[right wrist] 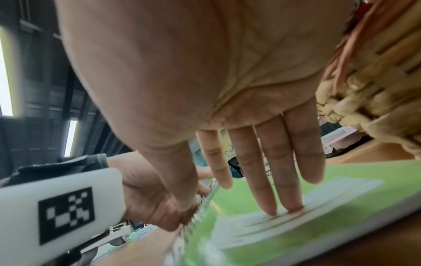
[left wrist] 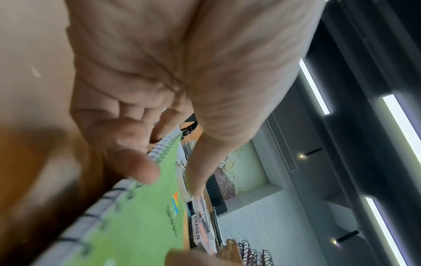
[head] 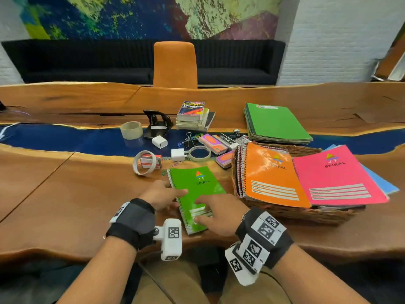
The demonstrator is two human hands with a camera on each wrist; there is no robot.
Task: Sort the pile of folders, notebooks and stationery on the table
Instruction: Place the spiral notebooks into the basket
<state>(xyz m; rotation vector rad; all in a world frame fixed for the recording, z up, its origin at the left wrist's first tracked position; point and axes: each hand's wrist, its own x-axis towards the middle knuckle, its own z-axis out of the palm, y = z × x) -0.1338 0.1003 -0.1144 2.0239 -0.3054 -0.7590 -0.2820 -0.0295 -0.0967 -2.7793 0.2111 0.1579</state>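
Wooden tabletop [head: 65,194] with a blue resin strip running across it fills the scene, and behind it stand an orange chair [head: 174,64], a long black sofa [head: 87,60] and a painted wall. Near the front edge of the tabletop lies a small green spiral notebook [head: 195,189], cover up, its wire binding on the left.

Both hands are on it. The left hand [head: 161,194] rests at the binding edge; in the left wrist view its fingers [left wrist: 136,165] curl loosely down onto the wire coil while the thumb reaches out straight over the green cover. The right hand [head: 221,210] lies flat over the lower part of the cover; in the right wrist view its fingers [right wrist: 268,180] are straight and slightly spread, with two fingertips pressing the white label. Neither hand lifts the notebook.

Just right of the notebook sits a woven basket [head: 285,212] carrying spiral notebooks, an orange one [head: 271,174] and a pink one [head: 335,174] on top. Toward the far right edge lies a stack of green folders [head: 276,121]. Along the middle of the tabletop are tape rolls [head: 131,130], a hole punch [head: 156,123], white chargers [head: 159,141], erasers [head: 212,143], binder clips and a stack of books [head: 192,116].
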